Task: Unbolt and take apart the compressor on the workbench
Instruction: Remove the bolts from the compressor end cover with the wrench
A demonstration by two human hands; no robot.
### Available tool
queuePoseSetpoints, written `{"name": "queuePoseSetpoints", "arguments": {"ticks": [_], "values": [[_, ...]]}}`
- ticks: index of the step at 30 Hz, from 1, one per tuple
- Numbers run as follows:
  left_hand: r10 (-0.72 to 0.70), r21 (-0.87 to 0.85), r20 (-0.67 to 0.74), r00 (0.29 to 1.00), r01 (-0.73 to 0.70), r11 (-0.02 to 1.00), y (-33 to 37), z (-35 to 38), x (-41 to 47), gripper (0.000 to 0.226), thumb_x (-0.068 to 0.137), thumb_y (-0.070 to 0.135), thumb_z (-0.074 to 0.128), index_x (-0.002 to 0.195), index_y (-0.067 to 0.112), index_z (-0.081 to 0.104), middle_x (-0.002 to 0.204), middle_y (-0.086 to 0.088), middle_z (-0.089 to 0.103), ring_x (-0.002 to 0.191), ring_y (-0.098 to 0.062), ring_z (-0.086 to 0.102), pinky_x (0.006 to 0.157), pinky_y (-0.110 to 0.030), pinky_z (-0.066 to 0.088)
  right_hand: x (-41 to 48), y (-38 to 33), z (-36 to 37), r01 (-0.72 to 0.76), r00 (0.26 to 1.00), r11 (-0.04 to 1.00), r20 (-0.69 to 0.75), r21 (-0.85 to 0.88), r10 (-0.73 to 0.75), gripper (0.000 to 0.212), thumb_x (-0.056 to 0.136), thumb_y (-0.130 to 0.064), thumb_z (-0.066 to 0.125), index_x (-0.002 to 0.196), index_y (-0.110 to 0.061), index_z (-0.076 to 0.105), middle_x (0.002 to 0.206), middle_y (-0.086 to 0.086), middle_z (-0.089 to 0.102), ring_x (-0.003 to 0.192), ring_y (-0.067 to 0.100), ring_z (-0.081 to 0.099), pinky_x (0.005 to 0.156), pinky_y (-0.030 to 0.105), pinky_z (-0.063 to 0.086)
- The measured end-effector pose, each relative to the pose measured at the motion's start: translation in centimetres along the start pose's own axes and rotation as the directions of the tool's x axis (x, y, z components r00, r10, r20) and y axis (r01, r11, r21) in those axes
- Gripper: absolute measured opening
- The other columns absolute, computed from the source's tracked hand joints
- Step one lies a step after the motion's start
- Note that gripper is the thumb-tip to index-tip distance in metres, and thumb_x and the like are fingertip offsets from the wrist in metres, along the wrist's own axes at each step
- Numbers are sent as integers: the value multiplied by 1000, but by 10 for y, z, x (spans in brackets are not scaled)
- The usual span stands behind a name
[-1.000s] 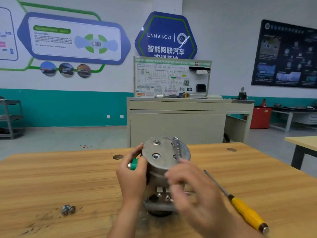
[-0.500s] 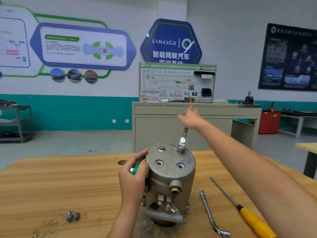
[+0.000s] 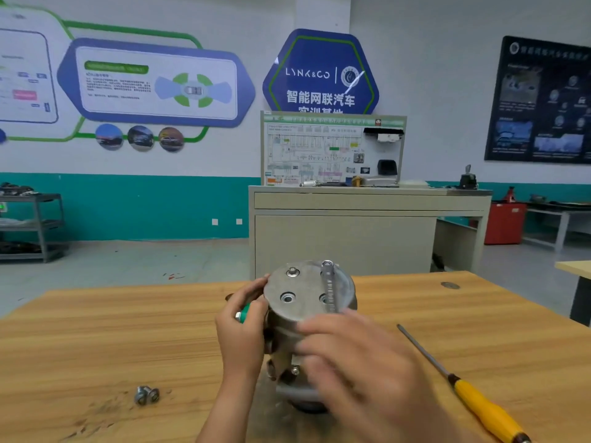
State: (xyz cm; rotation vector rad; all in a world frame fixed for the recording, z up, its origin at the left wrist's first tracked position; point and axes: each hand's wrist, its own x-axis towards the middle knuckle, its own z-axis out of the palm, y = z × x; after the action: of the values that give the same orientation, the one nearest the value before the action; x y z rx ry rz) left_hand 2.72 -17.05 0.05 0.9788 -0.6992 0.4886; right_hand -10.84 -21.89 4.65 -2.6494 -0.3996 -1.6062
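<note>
The grey metal compressor [image 3: 303, 284] stands upright on the wooden workbench [image 3: 96, 330], its round end plate facing me. My left hand [image 3: 243, 337] grips its left side beside a green cap [image 3: 245, 313]. A silver wrench [image 3: 329, 290] sits on the bolt at the plate's upper right, and its handle runs down toward me into my right hand [image 3: 361, 356], which is blurred and holds it. Another bolt [image 3: 292, 271] sits in the plate's upper left. The two lower holes look empty. My right hand hides the compressor's lower front.
Two loose bolts [image 3: 147, 394] lie on the bench at the front left. A yellow-handled screwdriver [image 3: 479, 407] lies to the right of the compressor. Behind the bench stands a beige cabinet [image 3: 351, 238] with a wiring display board.
My right hand has swung the wrench handle from pointing away from me back toward me, as it was a second ago. My left hand stays on the compressor.
</note>
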Motion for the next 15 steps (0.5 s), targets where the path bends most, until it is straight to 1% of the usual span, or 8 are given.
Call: {"name": "queuePoseSetpoints", "arguments": {"ticks": [1, 2, 5, 6, 8, 11, 13, 15], "values": [[-206, 73, 5, 978, 205, 976, -15, -8, 11, 37, 90, 2, 46, 90, 28, 73, 82, 12, 67, 99, -39, 58, 79, -57, 48, -9, 10, -15, -44, 996, 999, -74, 4, 44, 37, 95, -26, 43, 81, -9, 73, 98, 0, 69, 93, 6, 63, 82, 24, 50], [-325, 106, -34, 945, 326, 939, -20, -14, 19, 36, 85, -1, 51, 88, 27, 74, 79, 11, 69, 89, -37, 60, 70, -56, 50, -14, 20, -26, -91, 987, 996, -129, 4, 91, 40, 96, -26, 41, 81, -6, 72, 99, 2, 68, 94, 4, 62, 80, 20, 50], [-312, 50, -7, 950, 312, 949, -15, -17, 25, 26, 79, 8, 55, 92, 22, 72, 86, 13, 72, 79, -12, 62, 60, -36, 48, -14, 59, -45, -272, 947, 962, -180, -15, 265, 35, 96, -28, 39, 90, -8, 67, 89, 0, 66, 90, -6, 58, 75, 6, 46], [-315, 58, -6, 949, 315, 947, -13, -18, 23, 27, 82, 4, 55, 93, 21, 72, 87, 12, 72, 81, -13, 62, 62, -38, 47, -8, 77, -46, -378, 912, 926, -180, -16, 369, 33, 94, -26, 39, 89, -9, 66, 84, -1, 65, 86, -3, 59, 72, 9, 46], [-334, 86, -34, 942, 336, 938, -13, -19, 20, 32, 85, -4, 51, 95, 17, 72, 88, 12, 72, 85, -12, 63, 69, -46, 50, 18, 121, -38, -588, 804, 806, -149, -61, 575, 34, 95, -21, 39, 86, 0, 64, 86, 10, 63, 84, 16, 58, 73, 32, 46], [-343, 123, -43, 938, 345, 930, -9, -23, 26, 33, 85, -7, 50, 96, 15, 71, 88, 17, 71, 84, 0, 64, 75, -43, 53, 71, 175, -1, -754, 632, 620, 19, -217, 775, 37, 98, -25, 34, 122, -2, 51, 125, 20, 49, 107, 31, 50, 86, 39, 40], [-340, 128, -12, 940, 338, 932, -5, -20, 22, 34, 84, -7, 50, 96, 17, 72, 89, 15, 71, 84, -2, 64, 74, -39, 52, 106, 188, 32, -802, 511, 549, 208, -234, 834, 56, 98, -32, 36, 145, -6, 20, 145, 20, 27, 125, 34, 39, 99, 40, 34], [-314, 138, 19, 949, 308, 941, -5, -19, 21, 36, 84, -7, 50, 96, 19, 72, 89, 14, 72, 82, -5, 63, 67, -30, 51, 133, 185, 63, -828, 437, 526, 362, -196, 823, 74, 97, -37, 40, 147, -9, -6, 151, 19, 19, 132, 34, 32, 103, 38, 31]]}}
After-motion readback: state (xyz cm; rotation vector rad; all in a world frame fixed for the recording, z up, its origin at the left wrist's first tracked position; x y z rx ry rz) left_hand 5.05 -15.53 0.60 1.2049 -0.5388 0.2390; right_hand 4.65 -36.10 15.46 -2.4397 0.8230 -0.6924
